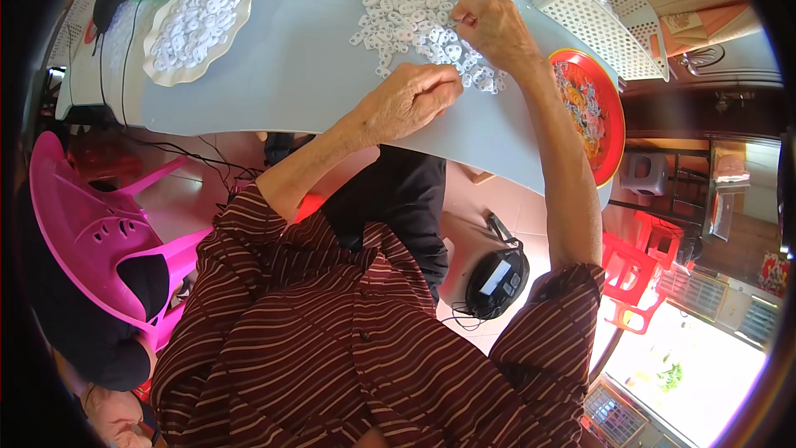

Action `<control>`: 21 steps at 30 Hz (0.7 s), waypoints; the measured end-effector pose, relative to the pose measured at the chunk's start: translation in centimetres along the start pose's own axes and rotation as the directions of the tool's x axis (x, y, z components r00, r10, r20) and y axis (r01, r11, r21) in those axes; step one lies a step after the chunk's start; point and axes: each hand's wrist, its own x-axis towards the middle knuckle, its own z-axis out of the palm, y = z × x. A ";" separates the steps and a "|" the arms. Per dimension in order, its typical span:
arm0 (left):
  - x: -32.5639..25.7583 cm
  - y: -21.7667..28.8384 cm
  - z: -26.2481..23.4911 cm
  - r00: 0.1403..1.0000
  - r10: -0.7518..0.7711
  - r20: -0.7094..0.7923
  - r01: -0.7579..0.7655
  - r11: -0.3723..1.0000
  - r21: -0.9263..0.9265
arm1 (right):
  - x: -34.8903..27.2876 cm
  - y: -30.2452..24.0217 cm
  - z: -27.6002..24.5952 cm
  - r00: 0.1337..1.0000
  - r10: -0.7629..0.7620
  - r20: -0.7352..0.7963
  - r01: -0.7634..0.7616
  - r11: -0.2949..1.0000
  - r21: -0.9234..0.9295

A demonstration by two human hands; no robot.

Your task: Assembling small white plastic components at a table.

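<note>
Pinching small white plastic rings: right hand | left hand loosely curled, empty | smooth pale table, upper centre

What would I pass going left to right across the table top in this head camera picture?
White scalloped plate heaped with small white rings → bare stretch of the pale table → loose pile of white rings → right hand on the pile's edge → white perforated basket
</note>
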 end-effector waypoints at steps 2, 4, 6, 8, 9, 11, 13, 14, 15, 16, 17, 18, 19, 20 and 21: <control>0.0 -0.1 0.1 1.000 0.002 -0.010 -0.002 1.000 -0.013 | 0.1 -0.2 -0.1 0.998 -0.056 -0.015 0.054 0.993 -0.106; 0.0 0.1 0.1 1.000 0.012 -0.009 -0.012 1.000 -0.018 | 0.5 -0.2 0.2 0.996 -0.087 -0.018 0.082 0.980 -0.180; -0.1 0.1 0.0 1.000 0.020 -0.007 -0.020 1.000 -0.023 | 0.7 -0.9 0.3 0.993 -0.117 -0.018 0.109 0.962 -0.252; -0.1 0.0 -0.1 1.000 -0.002 -0.005 0.002 1.000 -0.014 | 1.0 -2.0 0.2 0.992 -0.111 0.057 0.125 0.895 -0.428; -0.1 0.1 -0.2 1.000 0.000 -0.002 0.000 1.000 -0.013 | 0.9 -1.9 0.1 0.993 -0.109 0.054 0.121 0.895 -0.429; -0.1 0.0 -0.3 0.999 0.022 -0.028 -0.022 1.000 0.008 | 0.7 -1.3 0.0 0.999 -0.052 -0.017 0.043 0.938 -0.344; 0.1 -0.5 -0.4 0.987 0.083 -0.137 -0.090 0.995 -0.049 | -0.3 -1.4 -0.6 0.997 -0.020 -0.079 0.008 0.989 -0.150; 0.2 -0.8 -0.4 0.960 0.134 -0.245 -0.162 0.982 -0.098 | -0.9 -1.5 -0.9 0.991 0.026 -0.133 -0.019 0.998 0.053; 0.4 -1.1 -0.5 0.960 0.133 -0.247 -0.161 0.982 -0.097 | -1.4 -2.0 -1.1 0.991 0.024 -0.132 -0.017 0.998 0.055; 0.8 -1.4 -0.7 0.925 0.105 -0.367 -0.160 0.979 -0.125 | -2.0 -2.6 -1.5 0.991 0.129 -0.040 -0.113 0.956 0.271; 0.9 -1.7 -0.8 0.875 0.072 -0.480 -0.163 0.975 -0.151 | -2.6 -3.1 -1.7 0.975 0.210 0.072 -0.219 0.858 0.464; 1.0 -1.5 -0.9 0.876 0.072 -0.477 -0.163 0.975 -0.151 | -3.2 -3.4 -1.7 0.975 0.212 0.070 -0.220 0.858 0.465; 1.0 -1.2 -1.0 0.902 0.050 -0.428 -0.128 0.979 -0.157 | -3.8 -3.7 -1.7 0.968 0.221 0.120 -0.250 0.801 0.543; 1.0 -1.0 -1.1 0.925 0.025 -0.379 -0.092 0.983 -0.159 | -4.3 -3.9 -1.7 0.960 0.223 0.170 -0.280 0.737 0.615; 1.0 -1.2 -1.1 0.926 0.027 -0.378 -0.091 0.984 -0.155 | -4.6 -4.2 -1.7 0.961 0.222 0.167 -0.278 0.735 0.619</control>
